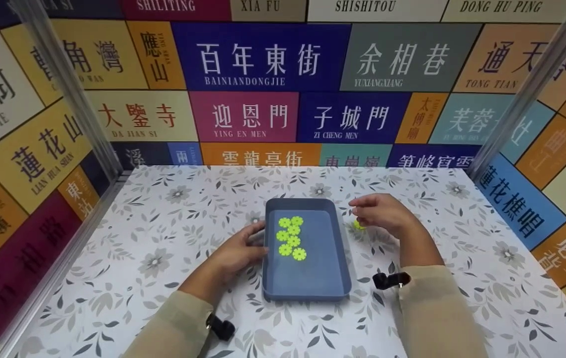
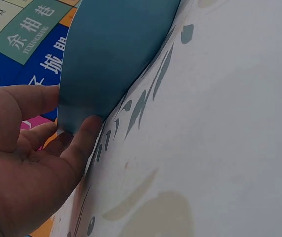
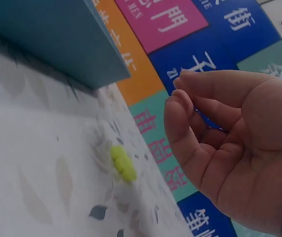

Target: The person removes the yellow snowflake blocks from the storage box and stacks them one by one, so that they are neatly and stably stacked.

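Note:
A blue-grey rectangular tray (image 1: 307,291) stands on the table with several yellow-green, flower-shaped discs (image 1: 299,254) inside, grouped toward its left and far part. My left hand (image 1: 235,252) touches the tray's left side; in the left wrist view its fingertips (image 2: 92,126) rest against the outer wall (image 2: 111,54). To the right of the tray, my right hand (image 1: 382,215) hovers with loosely bent fingers, thumb and forefinger tips close together. Nothing shows between them in the right wrist view. One more yellow-green disc (image 3: 123,163) lies on the table by that hand, partly hidden by it in the head view.
The table (image 1: 163,293) wears a white cover printed with grey leaves and flowers. Panels with coloured street-name blocks (image 1: 263,57) rise behind it and along both sides. Clear upright edges (image 1: 511,99) stand at the back corners.

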The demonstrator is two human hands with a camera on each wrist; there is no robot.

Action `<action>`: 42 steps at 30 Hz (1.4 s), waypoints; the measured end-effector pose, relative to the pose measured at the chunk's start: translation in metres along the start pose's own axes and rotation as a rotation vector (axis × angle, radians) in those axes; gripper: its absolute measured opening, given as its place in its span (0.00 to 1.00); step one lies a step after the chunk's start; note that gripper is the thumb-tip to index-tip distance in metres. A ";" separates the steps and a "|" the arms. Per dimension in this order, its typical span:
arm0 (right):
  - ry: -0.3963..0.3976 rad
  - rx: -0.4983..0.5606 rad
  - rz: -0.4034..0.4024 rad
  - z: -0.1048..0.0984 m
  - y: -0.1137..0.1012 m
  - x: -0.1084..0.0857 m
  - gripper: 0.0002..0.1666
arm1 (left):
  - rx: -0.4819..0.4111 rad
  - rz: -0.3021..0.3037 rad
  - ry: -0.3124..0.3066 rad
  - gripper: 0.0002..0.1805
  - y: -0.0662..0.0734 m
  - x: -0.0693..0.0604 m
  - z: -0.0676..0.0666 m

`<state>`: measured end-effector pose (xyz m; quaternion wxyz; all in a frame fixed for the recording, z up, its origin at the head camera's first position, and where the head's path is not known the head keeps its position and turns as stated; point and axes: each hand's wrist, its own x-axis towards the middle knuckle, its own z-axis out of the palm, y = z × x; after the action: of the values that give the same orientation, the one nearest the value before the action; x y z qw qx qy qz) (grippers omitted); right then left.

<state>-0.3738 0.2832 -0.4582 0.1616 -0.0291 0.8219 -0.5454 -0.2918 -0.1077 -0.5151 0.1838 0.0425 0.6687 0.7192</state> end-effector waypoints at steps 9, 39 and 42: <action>0.007 -0.018 -0.016 0.029 -0.028 -0.002 0.25 | 0.042 -0.001 0.012 0.45 0.001 0.000 -0.001; -0.109 0.006 0.015 0.108 -0.053 0.061 0.28 | 0.057 -0.013 0.014 0.46 0.002 0.001 -0.002; -0.064 -0.061 0.003 0.113 -0.046 0.065 0.25 | 0.059 -0.010 0.010 0.46 0.003 0.001 -0.002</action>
<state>-0.4074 0.1496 -0.4714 0.1879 -0.0500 0.8325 -0.5188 -0.2935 -0.1094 -0.5124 0.1827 0.0413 0.6909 0.6982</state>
